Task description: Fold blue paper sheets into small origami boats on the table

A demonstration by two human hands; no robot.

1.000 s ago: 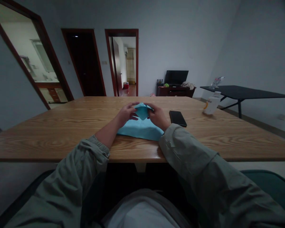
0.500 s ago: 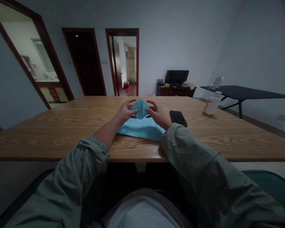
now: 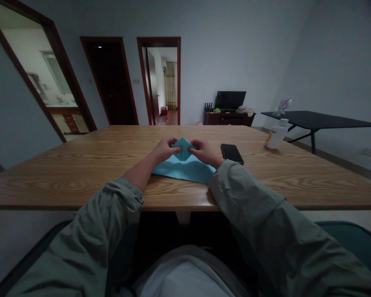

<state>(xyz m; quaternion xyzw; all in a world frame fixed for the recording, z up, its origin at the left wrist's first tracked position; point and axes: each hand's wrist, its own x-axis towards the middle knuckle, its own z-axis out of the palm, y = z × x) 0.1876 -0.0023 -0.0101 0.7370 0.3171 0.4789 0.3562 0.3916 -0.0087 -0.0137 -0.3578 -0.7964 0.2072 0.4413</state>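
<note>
Between my two hands is a small piece of folded blue paper [image 3: 183,150], diamond-shaped with a crease down its middle. My left hand [image 3: 167,149] pinches its left corner, thumb on the near face and fingers curled behind. On the opposite corner, my right hand [image 3: 203,151] grips in the same way. Beneath them a larger blue sheet [image 3: 184,170] lies on the wooden table [image 3: 117,156], its near edge slightly wavy. My right forearm's cuff touches or overlaps the sheet's right end. The fingertips behind the folded paper are partly hidden.
A black phone [image 3: 231,154] lies just right of my right hand. Farther right stands a white bottle [image 3: 276,134]. Beyond the table are a black folding table [image 3: 321,119] and a low cabinet [image 3: 228,119] with a dark screen [image 3: 230,100].
Both hands have come down a little and closed in on the folded paper, fingers now curled instead of spread. The paper has tilted and sits lower. The sheet, phone and bottle are unmoved.
</note>
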